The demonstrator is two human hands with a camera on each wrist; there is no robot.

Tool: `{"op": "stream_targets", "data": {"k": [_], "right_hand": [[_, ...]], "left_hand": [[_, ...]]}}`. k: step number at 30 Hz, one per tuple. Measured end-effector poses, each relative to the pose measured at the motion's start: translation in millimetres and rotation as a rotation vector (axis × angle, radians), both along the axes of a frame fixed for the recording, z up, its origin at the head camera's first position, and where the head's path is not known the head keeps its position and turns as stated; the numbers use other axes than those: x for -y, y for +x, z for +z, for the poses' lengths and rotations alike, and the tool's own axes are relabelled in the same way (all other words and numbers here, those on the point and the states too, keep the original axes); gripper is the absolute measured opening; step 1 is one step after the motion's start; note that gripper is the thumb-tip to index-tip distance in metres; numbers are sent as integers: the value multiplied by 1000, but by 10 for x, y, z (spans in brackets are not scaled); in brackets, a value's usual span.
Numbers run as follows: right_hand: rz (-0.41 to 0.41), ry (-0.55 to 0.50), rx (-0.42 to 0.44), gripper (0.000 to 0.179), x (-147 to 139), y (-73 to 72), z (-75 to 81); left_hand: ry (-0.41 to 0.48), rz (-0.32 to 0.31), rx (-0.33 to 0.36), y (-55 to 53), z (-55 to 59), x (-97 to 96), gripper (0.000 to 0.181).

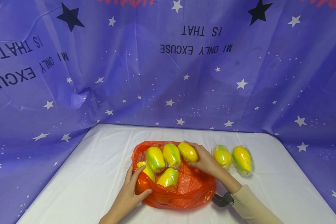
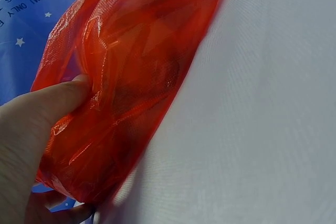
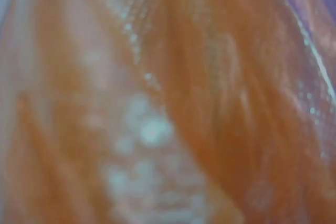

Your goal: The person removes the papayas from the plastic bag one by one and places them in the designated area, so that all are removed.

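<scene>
At one o'clock in the red bag (image 1: 184, 199), my right hand (image 1: 203, 159) curls its fingers round a mango (image 1: 187, 152); my left hand (image 1: 133, 188), thumb spread wide, clasps the bag's side at nine. I'd hold the rim wide so nothing snags. Blurred orange film fills the right wrist view, hiding that grip.

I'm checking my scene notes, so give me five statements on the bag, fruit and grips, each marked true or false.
1. The red bag rests on a white surface. True.
2. The left grip hangs clear of the bag. False: the left grip holds the bag's left side.
3. The right grip holds a yellow-green fruit. True.
4. Three fruits lie outside the bag. False: two wrapped fruits do, right of it.
5. Four other fruits show inside the bag. True.
</scene>
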State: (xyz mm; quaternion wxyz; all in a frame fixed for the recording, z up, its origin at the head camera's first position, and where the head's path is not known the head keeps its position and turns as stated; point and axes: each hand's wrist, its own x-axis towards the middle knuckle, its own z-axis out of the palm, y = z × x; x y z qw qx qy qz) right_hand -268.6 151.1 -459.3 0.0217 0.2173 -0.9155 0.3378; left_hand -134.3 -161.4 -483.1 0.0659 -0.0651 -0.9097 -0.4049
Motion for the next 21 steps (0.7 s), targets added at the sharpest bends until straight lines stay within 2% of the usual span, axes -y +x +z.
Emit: {"op": "stream_targets", "data": {"k": [6,13,21], "right_hand": [[-11,-17,-5,83,-21,-22,-22],[-47,-104,7,76,-35,-34,-35],[-60,-165,35,73,-56,18,28]], "left_hand": [[0,-2,5,-7,7,-3,81],[-5,2,8,-11,-3,-5,81],[-7,6,21,-2,2,-6,81]]}}
